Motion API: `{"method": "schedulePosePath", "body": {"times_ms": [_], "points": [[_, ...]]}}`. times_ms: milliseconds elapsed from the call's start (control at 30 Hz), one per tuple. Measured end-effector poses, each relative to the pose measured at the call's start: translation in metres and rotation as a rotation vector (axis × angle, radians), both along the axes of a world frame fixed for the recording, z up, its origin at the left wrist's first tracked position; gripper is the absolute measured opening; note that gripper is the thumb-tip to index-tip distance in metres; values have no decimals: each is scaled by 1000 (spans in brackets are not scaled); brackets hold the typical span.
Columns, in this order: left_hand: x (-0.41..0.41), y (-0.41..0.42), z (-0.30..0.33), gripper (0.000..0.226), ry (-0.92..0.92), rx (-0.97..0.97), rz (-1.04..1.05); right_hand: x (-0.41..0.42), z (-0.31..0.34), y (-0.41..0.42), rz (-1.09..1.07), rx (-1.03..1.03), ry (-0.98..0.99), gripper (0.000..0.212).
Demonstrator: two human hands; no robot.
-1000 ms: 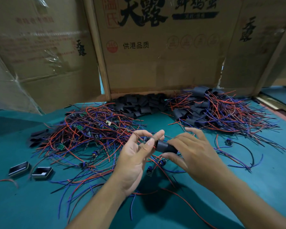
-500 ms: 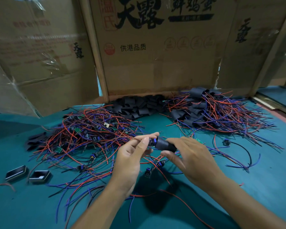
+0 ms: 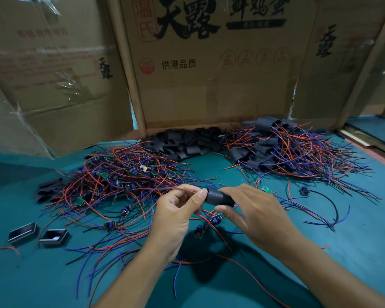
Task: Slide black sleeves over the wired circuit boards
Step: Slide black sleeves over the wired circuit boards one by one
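Gripping black sleeve (image 3: 219, 197), both hands (image 3: 257, 215) meet.

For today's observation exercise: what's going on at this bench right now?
A person is sleeving wired circuit boards. The right hand holds a black sleeve while the left hand pinches at its open end. Unsleeved boards lie tangled to the left, empty sleeves at the back, finished ones piled to the right.
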State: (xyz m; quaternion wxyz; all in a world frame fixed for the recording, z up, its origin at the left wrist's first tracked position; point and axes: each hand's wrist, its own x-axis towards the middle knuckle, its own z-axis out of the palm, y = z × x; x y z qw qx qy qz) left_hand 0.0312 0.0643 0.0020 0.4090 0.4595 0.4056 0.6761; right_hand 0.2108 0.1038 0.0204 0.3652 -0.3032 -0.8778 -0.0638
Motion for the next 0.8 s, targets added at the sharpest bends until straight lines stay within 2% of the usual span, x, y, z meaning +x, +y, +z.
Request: {"method": "schedulePosePath", "body": {"times_ms": [100, 333, 500, 567, 667, 733, 767, 800], "points": [[1, 1, -1, 4, 13, -4, 4, 0, 1, -1, -5, -8, -4, 49], [-1, 1, -3, 12, 108, -16, 12, -1, -1, -1, -22, -2, -33, 50], [-2, 2, -5, 16, 94, -14, -10, -1, -1, -4, -48, -228, -159, 65], [0, 3, -7, 22, 92, -27, -19, -3, -3, -5, -63, -215, -200, 60], [2, 4, -8, 15, 123, -44, -18, -5, -4, -1, -91, -150, -210, 47], [-5, 4, -7, 17, 244, -35, 29, -2, 5, 8, -159, -89, -185, 29], [-11, 4, -8, 20, 406, -12, 77, 2, 13, 18, -206, -87, -184, 24], [-17, 5, -10, 23, 643, 22, 132, 6, 23, 31, -261, -95, -196, 23]]}}
